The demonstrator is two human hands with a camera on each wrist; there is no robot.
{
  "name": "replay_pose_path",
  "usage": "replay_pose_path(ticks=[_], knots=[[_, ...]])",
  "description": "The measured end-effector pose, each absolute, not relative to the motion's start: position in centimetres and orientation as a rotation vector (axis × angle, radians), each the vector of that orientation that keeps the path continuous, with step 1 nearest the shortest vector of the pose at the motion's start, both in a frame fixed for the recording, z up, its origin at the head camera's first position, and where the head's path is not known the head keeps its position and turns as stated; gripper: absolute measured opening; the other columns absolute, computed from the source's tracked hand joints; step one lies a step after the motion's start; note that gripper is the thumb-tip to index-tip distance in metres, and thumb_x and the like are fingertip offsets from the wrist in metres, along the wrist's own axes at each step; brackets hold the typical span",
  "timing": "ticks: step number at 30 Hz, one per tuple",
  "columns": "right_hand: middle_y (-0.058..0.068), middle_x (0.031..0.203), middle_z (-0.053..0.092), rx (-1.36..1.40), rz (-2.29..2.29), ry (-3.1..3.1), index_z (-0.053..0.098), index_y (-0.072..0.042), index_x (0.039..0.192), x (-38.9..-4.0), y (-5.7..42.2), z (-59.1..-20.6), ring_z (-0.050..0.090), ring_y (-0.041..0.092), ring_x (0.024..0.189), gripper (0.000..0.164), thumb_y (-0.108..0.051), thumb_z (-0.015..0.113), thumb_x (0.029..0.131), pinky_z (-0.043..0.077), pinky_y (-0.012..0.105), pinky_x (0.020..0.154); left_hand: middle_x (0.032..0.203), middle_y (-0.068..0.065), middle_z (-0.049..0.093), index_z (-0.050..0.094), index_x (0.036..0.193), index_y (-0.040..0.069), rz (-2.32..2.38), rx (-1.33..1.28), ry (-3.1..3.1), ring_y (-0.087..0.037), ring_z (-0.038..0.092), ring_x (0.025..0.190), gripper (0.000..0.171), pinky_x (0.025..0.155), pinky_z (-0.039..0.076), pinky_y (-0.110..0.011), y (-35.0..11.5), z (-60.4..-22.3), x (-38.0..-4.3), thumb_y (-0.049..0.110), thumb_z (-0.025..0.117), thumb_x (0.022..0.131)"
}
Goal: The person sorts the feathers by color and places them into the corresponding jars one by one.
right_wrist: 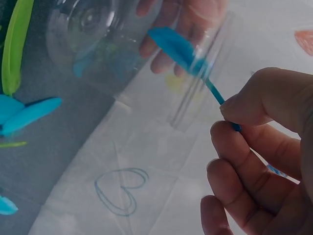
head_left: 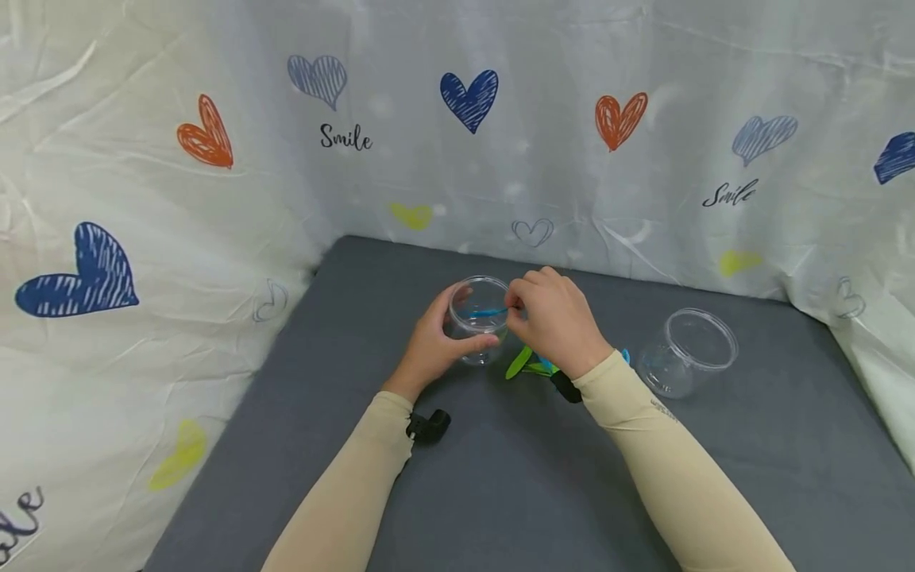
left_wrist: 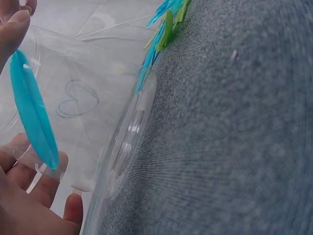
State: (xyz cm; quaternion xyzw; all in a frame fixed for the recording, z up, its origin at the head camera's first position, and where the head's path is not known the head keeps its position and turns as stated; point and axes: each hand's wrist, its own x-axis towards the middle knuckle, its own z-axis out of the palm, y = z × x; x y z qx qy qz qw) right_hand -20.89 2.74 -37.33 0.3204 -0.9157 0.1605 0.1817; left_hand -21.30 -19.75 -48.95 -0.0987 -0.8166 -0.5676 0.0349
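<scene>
My left hand (head_left: pixel 438 343) grips a clear plastic jar (head_left: pixel 477 359), thumb on the near side and fingers around the far side. The jar leans a little, its mouth toward my right hand (head_left: pixel 556 322). Between thumb and fingertips, my right hand pinches the thin stem of a blue feather (right_wrist: pixel 173 46). The feather's wide end reaches through the mouth into the jar. Under my right hand lie loose feathers, a green feather (head_left: pixel 519 363) and a blue feather (right_wrist: pixel 32 115) among them; my wrist covers part of this pile.
A second clear jar (head_left: pixel 672 361) stands to the right of my right wrist. Grey cloth (head_left: pixel 472 492) covers the table. A pale curtain (head_left: pixel 400 167) printed with hearts hangs along the back and left. A black wrist camera (head_left: pixel 431 427) sits on my left wrist.
</scene>
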Motion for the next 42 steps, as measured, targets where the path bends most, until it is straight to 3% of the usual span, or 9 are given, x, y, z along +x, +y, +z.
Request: replay_pose_path(ticks=[18, 29, 42], knots=[[0.005, 0.095, 0.071, 0.901, 0.491, -2.611, 0.082, -0.013, 0.098, -20.9, 2.5, -39.5, 0.06, 0.024, 0.089, 0.007, -0.01, 0.076, 0.097, 0.054, 0.041, 0.08, 0.166, 0.011, 0.048, 0.036, 0.165, 0.045, -1.786, -0.3, -2.554, -0.02, 0.047, 0.154, 0.104, 0.122, 0.045, -0.054, -19.4, -49.4, -20.4, 0.062, 0.092, 0.079], [0.009, 0.104, 0.074, 0.794, 0.582, -2.566, 0.081, -0.008, 0.11, -20.2, 5.7, -39.2, 0.062, 0.029, 0.095, 0.015, -0.015, 0.081, 0.097, 0.054, 0.046, 0.084, 0.164, 0.009, 0.051, 0.037, 0.164, 0.044, -1.789, -0.314, -2.522, -0.021, 0.05, 0.151, 0.104, 0.122, 0.045, -0.055, -19.3, -49.0, -21.0, 0.058, 0.094, 0.079], [0.009, 0.099, 0.075, 0.662, 0.529, -2.745, 0.083, -0.008, 0.106, -20.3, 9.1, -41.2, 0.062, 0.028, 0.092, 0.012, -0.017, 0.079, 0.099, 0.054, 0.044, 0.08, 0.164, 0.012, 0.051, 0.037, 0.164, 0.045, -1.761, -0.301, -2.506, -0.018, 0.049, 0.151, 0.106, 0.123, 0.042, -0.052, -19.9, -49.0, -21.3, 0.06, 0.095, 0.077]])
